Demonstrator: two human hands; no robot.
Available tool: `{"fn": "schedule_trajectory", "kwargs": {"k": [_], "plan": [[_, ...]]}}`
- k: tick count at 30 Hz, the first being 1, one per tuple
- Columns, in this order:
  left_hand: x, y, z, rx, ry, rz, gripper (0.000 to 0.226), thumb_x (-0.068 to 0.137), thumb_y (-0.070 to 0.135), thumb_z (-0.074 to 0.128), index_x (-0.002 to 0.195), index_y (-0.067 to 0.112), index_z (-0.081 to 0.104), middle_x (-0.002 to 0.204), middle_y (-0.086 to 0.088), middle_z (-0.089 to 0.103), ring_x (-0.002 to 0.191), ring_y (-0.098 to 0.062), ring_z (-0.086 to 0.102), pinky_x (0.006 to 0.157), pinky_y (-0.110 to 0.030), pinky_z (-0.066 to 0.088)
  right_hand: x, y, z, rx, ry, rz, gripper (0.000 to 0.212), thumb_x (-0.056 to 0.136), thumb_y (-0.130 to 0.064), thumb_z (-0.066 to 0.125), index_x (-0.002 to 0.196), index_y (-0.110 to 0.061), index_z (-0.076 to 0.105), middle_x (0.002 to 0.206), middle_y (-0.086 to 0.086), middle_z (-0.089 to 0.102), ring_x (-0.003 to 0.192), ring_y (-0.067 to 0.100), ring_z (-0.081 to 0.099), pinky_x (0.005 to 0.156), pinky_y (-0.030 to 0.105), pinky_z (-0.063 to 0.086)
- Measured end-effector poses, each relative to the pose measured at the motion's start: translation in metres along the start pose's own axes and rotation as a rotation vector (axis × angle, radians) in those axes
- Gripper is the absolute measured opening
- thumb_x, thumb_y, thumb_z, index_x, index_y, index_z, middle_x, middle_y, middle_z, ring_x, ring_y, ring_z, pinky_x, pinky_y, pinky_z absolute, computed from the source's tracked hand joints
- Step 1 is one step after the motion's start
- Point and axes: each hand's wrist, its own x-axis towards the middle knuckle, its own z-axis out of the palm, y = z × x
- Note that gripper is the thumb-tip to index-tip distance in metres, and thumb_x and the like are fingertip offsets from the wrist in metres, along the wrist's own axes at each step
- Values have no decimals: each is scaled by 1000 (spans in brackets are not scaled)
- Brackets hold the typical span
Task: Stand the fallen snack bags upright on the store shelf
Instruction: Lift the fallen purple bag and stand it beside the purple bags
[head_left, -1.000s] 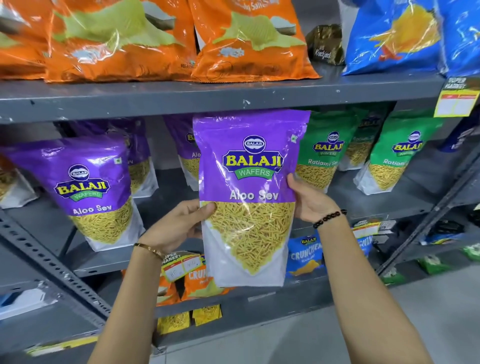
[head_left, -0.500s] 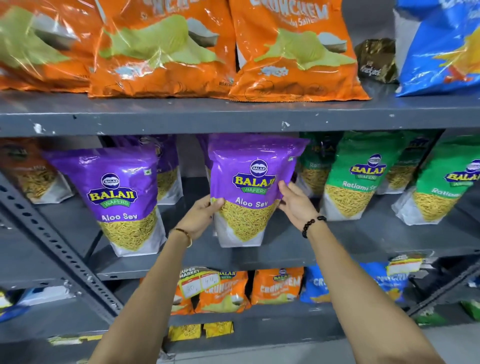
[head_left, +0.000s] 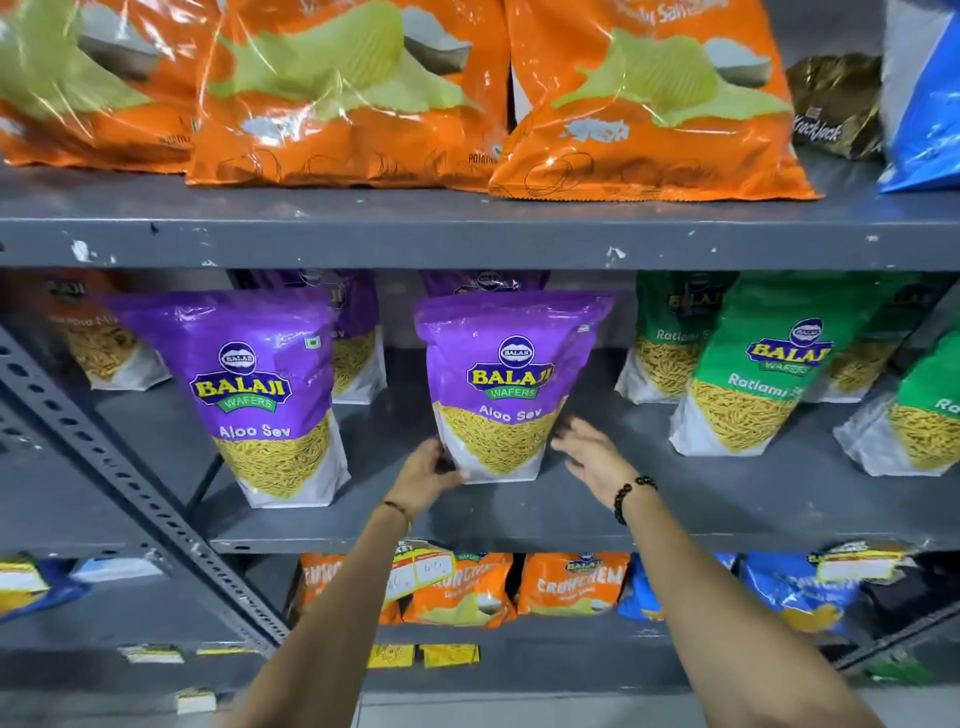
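Fingers (head_left: 451, 470) of the left hand (head_left: 426, 475) curl around the lower left corner of the middle purple Aloo Sev bag (head_left: 506, 384), pinching its white base. Further left on the same grey middle shelf (head_left: 519, 519), another purple Aloo Sev bag (head_left: 260, 395) stands upright, leaning a little, with an orange-topped bag (head_left: 98, 338) behind it in the shadow. The held bag stands upright on its base on the shelf, with more purple bags behind. Just to its right, the right hand (head_left: 592, 457) hovers with fingers spread, close to the bag's lower right edge but apparently not touching it; a dark bead bracelet (head_left: 631, 496) circles that wrist. Beyond it stand green Ratlami Sev bags (head_left: 753, 374), upright. Overhead, orange chip bags (head_left: 639, 98) lie on the top shelf.
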Motion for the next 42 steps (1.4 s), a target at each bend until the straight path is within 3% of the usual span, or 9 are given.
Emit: {"fn": "schedule_trajectory", "kwargs": {"k": [3, 6, 9, 15, 19, 25, 29, 35, 42], "plan": [[-1, -5, 12, 69, 38, -47, 54, 65, -6, 76, 111, 2, 49, 111, -10, 58, 103, -23, 52, 86, -31, 43, 1, 16, 9, -87, -65, -14, 59, 83, 14, 47, 135, -11, 40, 127, -1, 52, 115, 15, 47, 97, 27, 39], [-1, -5, 17, 94, 84, -44, 61, 67, -9, 74, 121, 0, 48, 115, -8, 59, 105, -23, 52, 88, -33, 45, 8, 26, 13, -138, -70, -43, 64, 78, 15, 51, 134, -14, 44, 121, -3, 59, 114, 16, 52, 105, 37, 40], [-4, -2, 15, 126, 90, -52, 63, 68, -8, 72, 124, 4, 48, 124, -11, 59, 113, -28, 54, 98, -42, 47, 8, 30, 15, -176, -18, -56, 62, 77, 13, 57, 130, -18, 48, 122, 0, 60, 112, 16, 54, 103, 39, 43], [-17, -2, 13, 235, 151, -61, 57, 72, -3, 73, 123, 1, 48, 129, -13, 57, 120, -30, 52, 102, -39, 42, -4, 35, 17, -169, 34, -75, 58, 75, 14, 60, 129, -6, 50, 114, 3, 60, 102, 18, 57, 80, 23, 48], [-23, -3, 13, 269, 184, -55, 57, 71, 3, 76, 121, 0, 49, 129, -14, 58, 119, -31, 52, 99, -37, 43, -7, 42, 15, -215, 52, -75, 55, 71, 12, 66, 123, -1, 53, 109, 9, 63, 100, 23, 59, 86, 33, 50], [-26, -1, 14, 306, 226, -79, 57, 68, 17, 80, 116, 4, 53, 124, -13, 62, 115, -32, 56, 98, -42, 45, -6, 42, 17, -484, 42, -110, 69, 63, -12, 79, 126, -19, 50, 124, 1, 62, 115, 19, 55, 101, 39, 44], [-28, 2, 18, 299, 251, -86, 52, 72, 16, 77, 117, 3, 53, 125, -14, 63, 115, -32, 57, 100, -44, 45, -4, 43, 22, -481, 26, -120, 68, 67, -12, 78, 127, -18, 47, 127, 6, 61, 119, 24, 55, 101, 43, 46], [-28, 2, 18, 318, 270, -111, 54, 73, 20, 76, 118, 4, 51, 127, -15, 61, 116, -33, 57, 100, -44, 45, -3, 38, 24, -547, 3, -126, 64, 75, -11, 73, 131, -15, 43, 133, 7, 56, 122, 26, 51, 91, 29, 40], [-30, 3, 18, 309, 270, -112, 55, 74, 20, 76, 120, 5, 50, 127, -15, 61, 116, -33, 57, 100, -45, 46, -1, 37, 24, -551, -7, -112, 66, 76, -11, 73, 133, -14, 40, 135, 8, 54, 125, 27, 49, 98, 34, 40]]}}
